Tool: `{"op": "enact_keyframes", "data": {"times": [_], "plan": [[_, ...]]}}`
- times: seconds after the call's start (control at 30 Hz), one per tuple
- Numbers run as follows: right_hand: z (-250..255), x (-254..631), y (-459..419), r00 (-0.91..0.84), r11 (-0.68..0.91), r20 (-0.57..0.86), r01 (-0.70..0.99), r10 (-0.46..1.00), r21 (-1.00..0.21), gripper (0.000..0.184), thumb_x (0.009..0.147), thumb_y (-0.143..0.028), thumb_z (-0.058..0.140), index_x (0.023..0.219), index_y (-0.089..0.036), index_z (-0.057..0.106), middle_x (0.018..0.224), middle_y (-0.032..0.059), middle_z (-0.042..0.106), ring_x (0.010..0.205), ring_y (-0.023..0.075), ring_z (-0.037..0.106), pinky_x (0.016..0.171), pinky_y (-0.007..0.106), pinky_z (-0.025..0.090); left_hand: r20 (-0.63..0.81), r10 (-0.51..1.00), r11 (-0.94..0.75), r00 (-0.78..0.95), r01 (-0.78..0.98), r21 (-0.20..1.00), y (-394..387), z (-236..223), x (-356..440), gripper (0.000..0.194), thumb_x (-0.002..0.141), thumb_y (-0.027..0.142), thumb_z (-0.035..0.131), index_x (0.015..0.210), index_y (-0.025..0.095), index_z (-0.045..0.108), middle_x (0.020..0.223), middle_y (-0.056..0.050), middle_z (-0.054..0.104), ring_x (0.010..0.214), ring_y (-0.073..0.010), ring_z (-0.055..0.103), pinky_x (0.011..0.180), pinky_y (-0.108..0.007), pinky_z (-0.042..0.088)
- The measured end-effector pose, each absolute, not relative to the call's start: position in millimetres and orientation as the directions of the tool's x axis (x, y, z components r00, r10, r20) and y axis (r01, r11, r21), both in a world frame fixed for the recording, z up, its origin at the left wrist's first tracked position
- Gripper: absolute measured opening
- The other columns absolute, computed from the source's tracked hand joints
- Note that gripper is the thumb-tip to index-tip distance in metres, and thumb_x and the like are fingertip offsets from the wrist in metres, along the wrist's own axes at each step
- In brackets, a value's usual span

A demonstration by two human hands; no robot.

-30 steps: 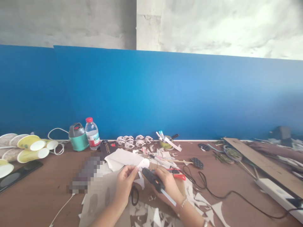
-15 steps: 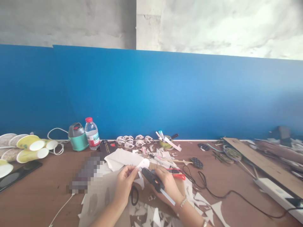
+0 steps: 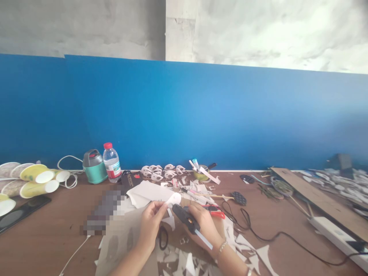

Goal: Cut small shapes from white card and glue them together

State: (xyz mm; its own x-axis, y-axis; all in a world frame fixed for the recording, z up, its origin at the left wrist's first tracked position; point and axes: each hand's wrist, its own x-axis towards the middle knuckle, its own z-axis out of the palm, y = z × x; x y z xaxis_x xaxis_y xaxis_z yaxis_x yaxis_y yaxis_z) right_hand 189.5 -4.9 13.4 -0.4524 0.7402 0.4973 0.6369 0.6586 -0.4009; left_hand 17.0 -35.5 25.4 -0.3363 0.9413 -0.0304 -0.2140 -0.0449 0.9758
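Note:
My left hand (image 3: pixel 153 221) pinches a small white paper cutout (image 3: pixel 174 199) with a rounded end between thumb and fingers. In my right hand (image 3: pixel 200 218) is a black hot glue gun (image 3: pixel 185 217), a pale glue stick (image 3: pixel 203 239) poking out of its rear. The gun's nozzle points at the cutout, close by it; whether they touch I cannot tell. Below my hands lie the dark loop of a scissors handle (image 3: pixel 163 237) and many white paper scraps (image 3: pixel 184 262). Several finished-looking white paper birds (image 3: pixel 156 177) stand at the back of the table.
A water bottle (image 3: pixel 112 163) and a teal-and-grey container (image 3: pixel 95 168) stand back left, near paper cups (image 3: pixel 37 173) and a phone (image 3: pixel 25 211). A black cord (image 3: pixel 281 232) runs right to a white power strip (image 3: pixel 339 237). A cardboard strip (image 3: pixel 316 199) lies beside white cut pieces (image 3: pixel 330 180).
Another person's arm, which reached over the white pieces at the far right, is gone from view. Both my hands, the cutout and the glue gun stay nearly still.

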Motion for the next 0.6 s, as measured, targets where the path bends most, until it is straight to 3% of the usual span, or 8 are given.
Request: {"op": "enact_keyframes", "data": {"times": [0.6], "plan": [[11.3, 192.8, -1.0, -0.458, 0.650, 0.492, 0.673, 0.740, -0.352, 0.011, 0.063, -0.011, 0.052, 0.064, -0.020, 0.046, 0.064, 0.0027, 0.058, 0.058, 0.0175, 0.052, 0.052, 0.025, 0.032, -0.024, 0.937, -0.058, -0.349, -0.223, 0.973, -36.8, 26.9, 16.6, 0.031, 0.059, 0.044, 0.074, 0.069, 0.016, 0.065, 0.065, -0.002, 0.067, 0.060, -0.0164, 0.060, 0.054, -0.023, 0.047]]}}
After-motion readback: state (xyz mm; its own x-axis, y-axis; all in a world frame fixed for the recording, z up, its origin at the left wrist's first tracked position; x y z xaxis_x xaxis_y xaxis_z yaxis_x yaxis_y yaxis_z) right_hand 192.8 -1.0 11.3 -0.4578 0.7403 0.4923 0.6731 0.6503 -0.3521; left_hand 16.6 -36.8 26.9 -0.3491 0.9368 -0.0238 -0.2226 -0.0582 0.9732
